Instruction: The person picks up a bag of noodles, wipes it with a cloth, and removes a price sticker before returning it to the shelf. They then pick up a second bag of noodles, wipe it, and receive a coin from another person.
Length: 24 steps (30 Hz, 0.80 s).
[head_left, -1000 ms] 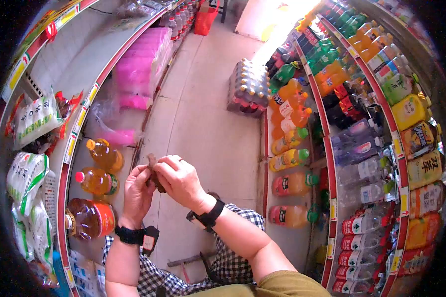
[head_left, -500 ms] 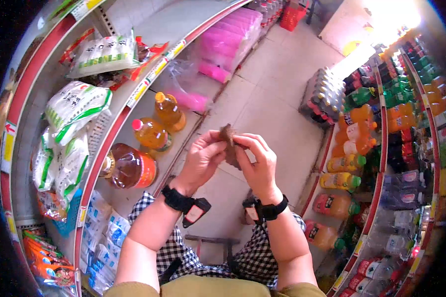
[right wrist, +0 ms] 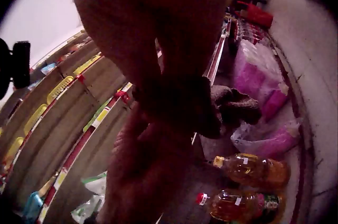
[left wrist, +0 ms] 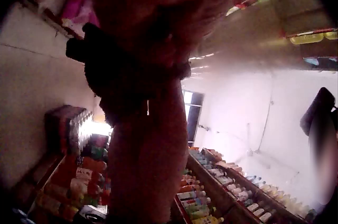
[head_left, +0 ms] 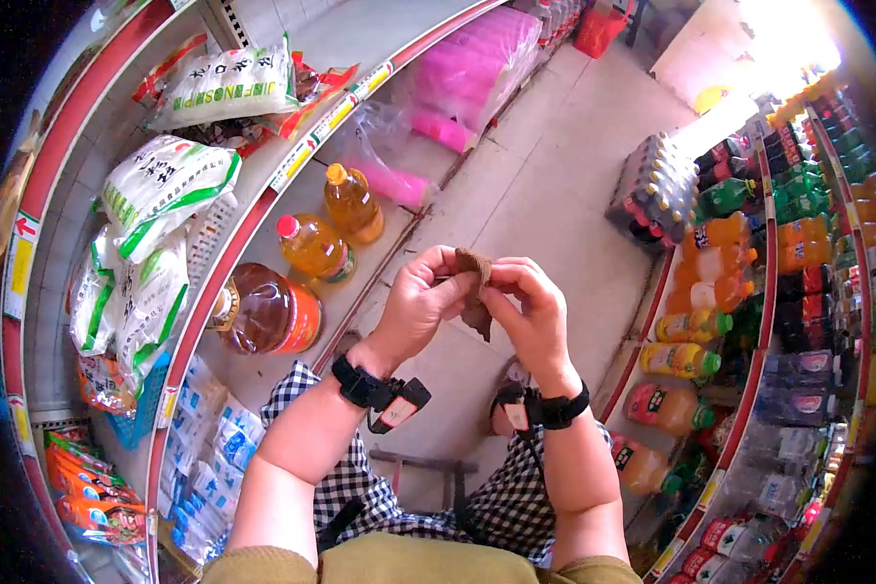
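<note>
A small brown cloth (head_left: 476,313) hangs between the two hands in the head view, above the aisle floor. My left hand (head_left: 420,302) pinches its left side between thumb and fingers. On the other side my right hand (head_left: 530,316) pinches its upper edge, close to the left fingertips. In the right wrist view, the cloth (right wrist: 232,106) looks dark and bunched beside the shaded right hand (right wrist: 158,34). The left wrist view shows the left hand (left wrist: 153,12) as a dark shape, and the cloth cannot be made out there.
On the left shelf are oil bottles (head_left: 274,310), white bags (head_left: 170,195) and pink packs (head_left: 457,73). A wrapped bottle pack (head_left: 654,190) stands on the floor (head_left: 535,195) ahead. Drink bottles (head_left: 679,358) fill the right shelves. Checked trousers cover the person's legs below the hands.
The head view has swung, so the shelves and floor lie elsewhere in it. The hands, first close together, are spread either side of the cloth, and more of the cloth shows.
</note>
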### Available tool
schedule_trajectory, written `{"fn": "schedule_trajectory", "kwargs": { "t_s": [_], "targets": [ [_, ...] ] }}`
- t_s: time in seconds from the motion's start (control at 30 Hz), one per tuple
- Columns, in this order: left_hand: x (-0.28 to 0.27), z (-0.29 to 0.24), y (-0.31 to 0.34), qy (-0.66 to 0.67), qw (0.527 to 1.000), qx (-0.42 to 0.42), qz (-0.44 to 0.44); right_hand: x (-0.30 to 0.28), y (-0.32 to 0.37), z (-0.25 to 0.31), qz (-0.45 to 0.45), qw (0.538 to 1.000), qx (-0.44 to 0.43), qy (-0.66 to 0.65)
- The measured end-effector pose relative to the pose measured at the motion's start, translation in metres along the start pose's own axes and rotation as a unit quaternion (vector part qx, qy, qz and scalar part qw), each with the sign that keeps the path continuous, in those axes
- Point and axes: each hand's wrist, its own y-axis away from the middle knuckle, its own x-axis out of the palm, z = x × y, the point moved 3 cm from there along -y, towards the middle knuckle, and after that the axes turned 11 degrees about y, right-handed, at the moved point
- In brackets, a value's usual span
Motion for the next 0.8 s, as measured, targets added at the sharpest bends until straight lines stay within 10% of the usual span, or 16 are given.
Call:
{"fn": "schedule_trajectory", "kwargs": {
  "t_s": [0.63, 0.7, 0.73, 0.8],
  "targets": [
    [-0.008, 0.002, 0.0, 0.112, 0.993, -0.016, -0.016, -0.006, 0.006, -0.011, 0.026, 0.858, 0.26, -0.442],
    [-0.007, -0.005, 0.001, -0.335, 0.922, 0.192, -0.02, -0.007, 0.006, -0.012, 0.019, 0.854, 0.271, -0.444],
    [-0.007, -0.006, 0.001, -0.336, 0.923, 0.189, -0.018, -0.006, 0.007, -0.015, 0.024, 0.847, 0.275, -0.454],
    [-0.007, -0.001, 0.0, 0.125, 0.992, -0.03, 0.009, -0.006, 0.008, -0.018, 0.027, 0.839, 0.279, -0.466]
  ]
}}
